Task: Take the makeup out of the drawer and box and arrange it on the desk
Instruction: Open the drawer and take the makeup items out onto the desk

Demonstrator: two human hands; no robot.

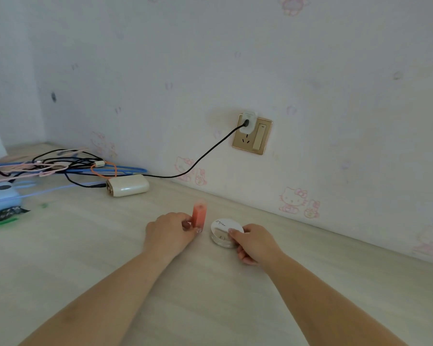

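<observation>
A small orange-pink makeup tube (199, 215) stands upright on the light wooden desk (85, 245), near the wall. My left hand (170, 233) pinches its lower part with thumb and fingers. Just to its right lies a round white compact (226, 231) with dark lettering on its lid. My right hand (255, 243) grips the compact's near right edge, fingers over the lid. No drawer or box is in view.
A cream power bank (127, 188) lies at the back left, its black cable running to a gold wall socket (252, 134). A tangle of cables (55, 166) and a light blue case (0, 198) crowd the far left. The wall runs close behind the makeup.
</observation>
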